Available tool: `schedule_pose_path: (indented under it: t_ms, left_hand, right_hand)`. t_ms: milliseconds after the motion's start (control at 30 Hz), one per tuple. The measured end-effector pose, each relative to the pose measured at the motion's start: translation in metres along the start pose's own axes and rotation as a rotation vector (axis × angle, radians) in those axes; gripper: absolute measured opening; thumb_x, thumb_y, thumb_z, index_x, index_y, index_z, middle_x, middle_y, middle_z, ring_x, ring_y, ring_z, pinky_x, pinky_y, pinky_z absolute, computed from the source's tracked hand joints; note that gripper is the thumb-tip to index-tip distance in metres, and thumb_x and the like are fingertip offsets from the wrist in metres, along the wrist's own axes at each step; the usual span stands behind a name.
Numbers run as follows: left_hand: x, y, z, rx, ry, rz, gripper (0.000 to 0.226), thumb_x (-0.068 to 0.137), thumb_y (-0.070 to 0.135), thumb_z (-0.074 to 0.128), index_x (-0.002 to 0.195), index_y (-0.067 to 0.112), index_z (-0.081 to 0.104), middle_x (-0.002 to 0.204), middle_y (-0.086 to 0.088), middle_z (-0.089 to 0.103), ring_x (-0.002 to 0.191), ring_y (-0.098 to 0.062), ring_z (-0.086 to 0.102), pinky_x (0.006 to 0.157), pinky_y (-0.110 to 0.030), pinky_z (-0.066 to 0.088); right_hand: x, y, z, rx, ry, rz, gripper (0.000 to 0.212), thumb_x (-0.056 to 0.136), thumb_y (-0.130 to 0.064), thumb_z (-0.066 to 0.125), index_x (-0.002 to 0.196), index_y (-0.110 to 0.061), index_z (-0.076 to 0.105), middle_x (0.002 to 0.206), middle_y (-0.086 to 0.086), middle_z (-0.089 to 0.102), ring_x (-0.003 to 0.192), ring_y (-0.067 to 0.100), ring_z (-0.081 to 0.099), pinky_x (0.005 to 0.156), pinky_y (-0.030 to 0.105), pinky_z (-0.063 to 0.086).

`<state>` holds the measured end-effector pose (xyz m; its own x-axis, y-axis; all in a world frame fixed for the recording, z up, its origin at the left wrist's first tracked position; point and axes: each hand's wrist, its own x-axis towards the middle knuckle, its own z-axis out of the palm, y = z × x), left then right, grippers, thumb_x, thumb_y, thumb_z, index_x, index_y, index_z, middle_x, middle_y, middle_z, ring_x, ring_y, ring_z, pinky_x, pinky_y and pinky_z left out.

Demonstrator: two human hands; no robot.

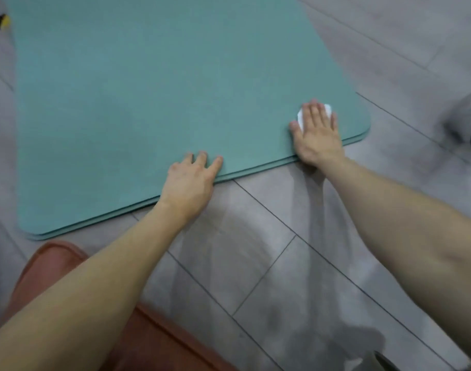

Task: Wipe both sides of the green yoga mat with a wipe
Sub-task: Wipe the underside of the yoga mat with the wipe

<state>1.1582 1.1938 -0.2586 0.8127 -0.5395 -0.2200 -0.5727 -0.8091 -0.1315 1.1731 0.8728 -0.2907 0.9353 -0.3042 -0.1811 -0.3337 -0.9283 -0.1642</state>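
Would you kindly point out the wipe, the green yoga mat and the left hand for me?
wipe [327, 109], head view, its exposed white corner.
green yoga mat [148, 89], head view, bare upper surface.
left hand [189, 180], head view, back of the hand.

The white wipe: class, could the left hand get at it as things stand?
Probably not: the right hand presses flat over the wipe, though only bare mat separates it from the left hand.

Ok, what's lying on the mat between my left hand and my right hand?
Nothing: in the head view only bare green mat runs between the left hand and the right hand, which presses the white wipe.
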Motion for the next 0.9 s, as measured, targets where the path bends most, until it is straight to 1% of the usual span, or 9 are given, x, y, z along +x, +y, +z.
schedule_pose_path:
  t_ms: [100, 167, 267, 367, 467, 633, 733, 800, 900]
  left_hand:
    - [0.003, 0.010, 0.005, 0.001, -0.053, -0.036, 0.065, 0.098, 0.013, 0.041, 0.162, 0.021, 0.030, 0.160, -0.020, 0.041, 0.140, -0.046, 0.046, 0.097, -0.052, 0.050]
    - [-0.006, 0.005, 0.010, 0.005, -0.057, -0.046, 0.067, 0.097, 0.014, 0.023, 0.164, 0.019, 0.026, 0.165, -0.021, 0.035, 0.147, -0.046, 0.040, 0.111, -0.052, 0.044]
    - [-0.019, -0.010, 0.012, -0.038, 0.011, -0.045, 0.072, 0.089, 0.019, 0.014, 0.149, 0.009, 0.053, 0.147, -0.024, 0.057, 0.129, -0.046, 0.060, 0.097, -0.053, 0.055]
    - [-0.043, -0.030, 0.021, -0.052, 0.102, -0.041, 0.051, 0.090, 0.013, 0.034, 0.126, 0.005, 0.069, 0.122, -0.021, 0.073, 0.101, -0.041, 0.074, 0.072, -0.049, 0.063]
    - [-0.051, -0.038, 0.018, -0.055, 0.044, -0.064, 0.035, 0.093, 0.005, 0.052, 0.123, 0.015, 0.066, 0.124, -0.011, 0.073, 0.105, -0.033, 0.074, 0.070, -0.049, 0.062]
    - [-0.047, -0.037, 0.009, 0.020, -0.010, -0.053, 0.028, 0.091, 0.007, 0.058, 0.114, 0.022, 0.065, 0.112, -0.002, 0.076, 0.091, -0.030, 0.075, 0.065, -0.041, 0.058]
    - [-0.064, -0.030, 0.006, 0.039, -0.029, -0.068, 0.023, 0.091, 0.010, 0.057, 0.108, 0.023, 0.066, 0.105, -0.002, 0.076, 0.083, -0.033, 0.074, 0.063, -0.038, 0.052]
    - [-0.080, -0.026, 0.003, 0.030, -0.060, -0.132, 0.020, 0.091, 0.010, 0.056, 0.103, 0.022, 0.066, 0.103, -0.005, 0.075, 0.085, -0.035, 0.073, 0.066, -0.039, 0.052]
    - [-0.089, -0.023, -0.009, 0.076, -0.078, -0.245, 0.022, 0.094, 0.011, 0.056, 0.105, 0.018, 0.073, 0.101, -0.012, 0.075, 0.094, -0.038, 0.073, 0.075, -0.039, 0.054]
  right_hand:
    - [0.002, -0.005, 0.001, 0.001, 0.006, 0.085, 0.088, 0.102, -0.067, 0.007, 0.170, -0.011, 0.005, 0.178, 0.006, -0.001, 0.164, 0.019, -0.006, 0.132, 0.045, -0.008]
    - [-0.011, -0.056, 0.013, 0.006, 0.004, -0.062, 0.085, 0.103, -0.062, 0.006, 0.169, -0.008, 0.008, 0.178, 0.009, 0.002, 0.164, 0.022, -0.005, 0.132, 0.045, -0.007]
    - [-0.045, -0.149, 0.035, -0.021, -0.032, -0.469, 0.074, 0.106, -0.048, 0.004, 0.169, -0.011, 0.014, 0.178, 0.007, 0.009, 0.165, 0.022, 0.000, 0.133, 0.044, -0.004]
    - [-0.072, -0.191, 0.044, -0.020, -0.062, -0.602, 0.073, 0.105, -0.045, 0.001, 0.170, -0.016, 0.017, 0.177, 0.001, 0.011, 0.164, 0.017, 0.004, 0.133, 0.044, -0.001]
    - [-0.062, -0.147, 0.042, -0.016, -0.026, -0.589, 0.064, 0.111, -0.043, 0.011, 0.170, -0.021, 0.015, 0.178, -0.003, 0.009, 0.164, 0.015, 0.003, 0.133, 0.045, 0.000]
    - [-0.032, -0.003, 0.009, -0.001, -0.025, -0.142, 0.069, 0.111, -0.052, 0.011, 0.171, -0.019, 0.004, 0.179, 0.000, -0.003, 0.164, 0.017, -0.009, 0.132, 0.046, -0.007]
    - [-0.048, -0.008, 0.006, -0.013, -0.040, -0.018, 0.080, 0.106, -0.061, 0.008, 0.170, -0.014, 0.000, 0.178, 0.005, -0.007, 0.164, 0.020, -0.012, 0.132, 0.045, -0.009]
    - [-0.074, -0.057, 0.019, -0.014, -0.032, -0.145, 0.080, 0.105, -0.058, 0.005, 0.170, -0.012, 0.001, 0.178, 0.007, -0.006, 0.164, 0.022, -0.011, 0.132, 0.045, -0.009]
    - [-0.117, -0.137, 0.043, -0.032, -0.048, -0.533, 0.073, 0.106, -0.048, 0.004, 0.170, -0.013, 0.007, 0.178, 0.007, 0.001, 0.164, 0.021, -0.004, 0.133, 0.045, -0.004]
